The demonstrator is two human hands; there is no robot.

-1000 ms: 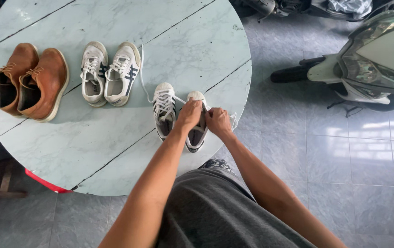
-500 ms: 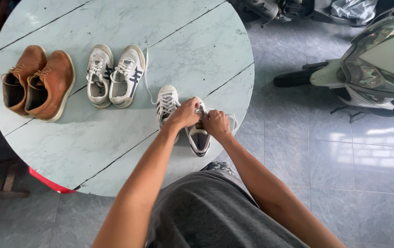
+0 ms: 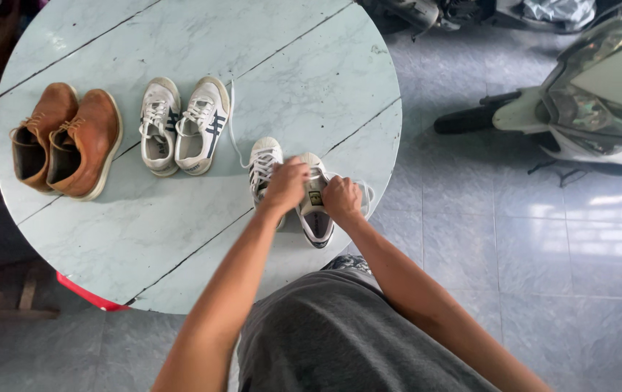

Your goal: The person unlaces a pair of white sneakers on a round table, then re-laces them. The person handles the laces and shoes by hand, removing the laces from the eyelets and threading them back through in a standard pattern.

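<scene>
I pinch the white laces (image 3: 360, 190) with both my left hand (image 3: 286, 185) and right hand (image 3: 343, 199), fingers closed tight over the white sneaker (image 3: 316, 218) beneath them, apparently to tension them.

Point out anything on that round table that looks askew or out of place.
One loose white lace trails across the table from beside the striped white sneakers, untied. The sneaker under the left hand and right hand sits angled, heel near the table edge. The brown shoes stand neatly paired.

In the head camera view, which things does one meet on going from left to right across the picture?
Brown leather shoes → white sneakers with dark stripes → left hand → right hand → scooter.
</scene>
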